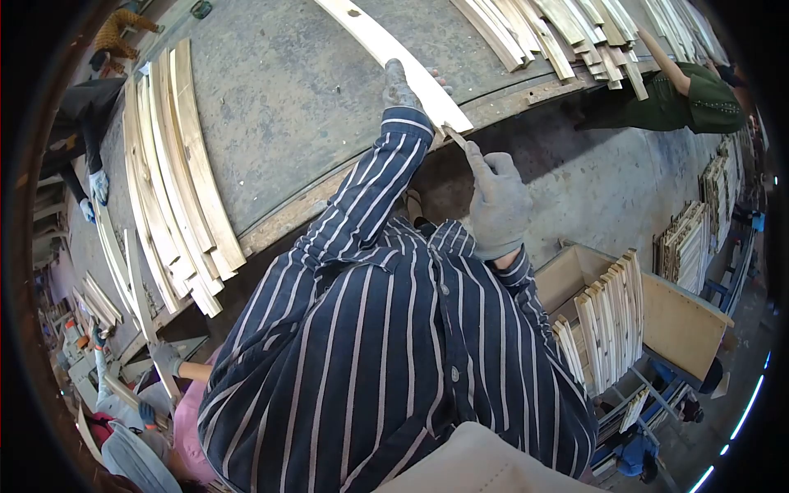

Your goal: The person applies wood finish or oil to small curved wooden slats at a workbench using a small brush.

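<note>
A long pale wooden board (409,69) with a dark knot near its far end lies over the work table, its near end sticking out past the table edge. My left hand (400,85), in a grey glove, grips it with the thumb on top and fingertips showing at the far side. My right hand (500,201), also gloved, is closed around a thin knife-like tool (454,135), index finger stretched along it. The tool's tip is at the near end of the board; whether it touches cannot be told. Most of the tool's handle is hidden in the glove.
Wooden strips (177,172) lie on the grey table (279,90) at left, with more strips (567,33) at upper right. A wooden crate (686,308) holding upright boards (610,320) stands at lower right. Co-workers are at left, lower left and upper right (699,94).
</note>
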Tool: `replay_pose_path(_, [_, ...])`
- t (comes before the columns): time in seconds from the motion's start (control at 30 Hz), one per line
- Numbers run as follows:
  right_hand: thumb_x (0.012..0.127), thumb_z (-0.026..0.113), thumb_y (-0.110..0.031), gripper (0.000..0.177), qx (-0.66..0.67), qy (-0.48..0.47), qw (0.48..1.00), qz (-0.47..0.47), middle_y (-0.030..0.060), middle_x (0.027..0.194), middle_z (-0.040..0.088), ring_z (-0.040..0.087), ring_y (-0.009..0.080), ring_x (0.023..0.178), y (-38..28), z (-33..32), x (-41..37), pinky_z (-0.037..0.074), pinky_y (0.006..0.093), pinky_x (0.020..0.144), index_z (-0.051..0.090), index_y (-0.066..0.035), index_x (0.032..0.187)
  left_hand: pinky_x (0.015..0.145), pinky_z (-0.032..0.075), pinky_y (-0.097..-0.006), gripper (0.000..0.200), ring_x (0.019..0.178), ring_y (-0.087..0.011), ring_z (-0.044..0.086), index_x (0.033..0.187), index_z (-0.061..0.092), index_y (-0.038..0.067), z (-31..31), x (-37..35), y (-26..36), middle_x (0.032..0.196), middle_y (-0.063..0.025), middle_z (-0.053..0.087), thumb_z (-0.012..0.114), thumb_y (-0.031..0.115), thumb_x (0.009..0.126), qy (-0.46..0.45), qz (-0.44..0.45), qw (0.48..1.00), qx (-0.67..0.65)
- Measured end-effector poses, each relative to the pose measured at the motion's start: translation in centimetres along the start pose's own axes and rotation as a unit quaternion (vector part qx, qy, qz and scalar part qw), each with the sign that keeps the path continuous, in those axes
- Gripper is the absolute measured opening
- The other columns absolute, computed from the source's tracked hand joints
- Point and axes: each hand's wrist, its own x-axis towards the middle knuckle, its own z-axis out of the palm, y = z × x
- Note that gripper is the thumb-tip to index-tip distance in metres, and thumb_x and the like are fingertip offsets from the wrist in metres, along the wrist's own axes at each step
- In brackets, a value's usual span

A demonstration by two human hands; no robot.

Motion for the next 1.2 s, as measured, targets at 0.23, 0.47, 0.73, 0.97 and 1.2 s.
replay_pose_path(0.23, [0.079,0.057,-0.003,0.048,0.043,-0.007,0.999,0.002,0.0047,0.093,0.056,0.060,0.0256,0.080,0.7,0.5,0.5,0.050,0.0374,0.066,0.063,-0.019,0.124,0.065,0.057,-0.0458,0.074,0.071,-0.0318,0.061,0.105,0.051,-0.010,1.0,-2.0,0.6,0.088,-0.0208,0.059,0.052,0.063,0.089,0.027,0.039,0.999,0.014])
replay_pose_path(0.47, [0.080,0.057,-0.004,0.044,0.036,-0.027,0.999,-0.022,0.0058,0.090,0.057,0.061,0.0269,0.076,-0.1,-0.4,0.1,0.050,0.0381,0.062,0.064,-0.017,0.122,0.060,0.057,-0.0433,0.070,0.067,-0.0307,0.062,0.102,0.053,-0.006,0.7,-2.0,0.8,0.083,-0.0197,0.061,0.054,0.062,0.087,0.022,0.009,1.000,-0.005])
replay_pose_path(0.73, [0.085,0.056,-0.006,0.034,0.093,-0.041,0.995,-0.024,0.0078,0.088,0.059,0.061,0.0304,0.070,1.7,0.0,1.4,0.049,0.0402,0.061,0.065,-0.015,0.117,0.057,0.056,-0.0428,0.067,0.063,-0.0300,0.062,0.098,0.054,-0.003,0.3,-2.0,0.8,0.079,-0.0191,0.061,0.058,0.063,0.085,0.034,0.017,0.999,-0.012])
replay_pose_path(0.97, [0.089,0.058,-0.001,0.031,0.439,-0.222,0.867,0.078,0.0015,0.081,0.061,0.055,0.0096,0.061,3.2,-0.6,2.5,0.044,0.0234,0.052,0.065,-0.009,0.118,0.055,0.055,-0.0442,0.072,0.065,-0.0268,0.060,0.112,0.049,-0.001,-1.6,-2.4,2.6,0.084,-0.0162,0.059,0.060,0.064,0.082,0.122,-0.010,0.986,0.112])
replay_pose_path(1.2, [0.088,0.063,-0.014,0.020,0.234,-0.180,0.955,0.033,0.0067,0.076,0.065,0.060,0.0168,0.059,6.9,4.2,10.2,0.047,0.0276,0.053,0.070,-0.012,0.107,0.068,0.052,-0.0361,0.074,0.076,-0.0246,0.063,0.106,0.061,-0.005,-6.5,-3.9,8.0,0.088,-0.0159,0.065,0.085,0.052,0.064,0.179,-0.014,0.870,0.459])
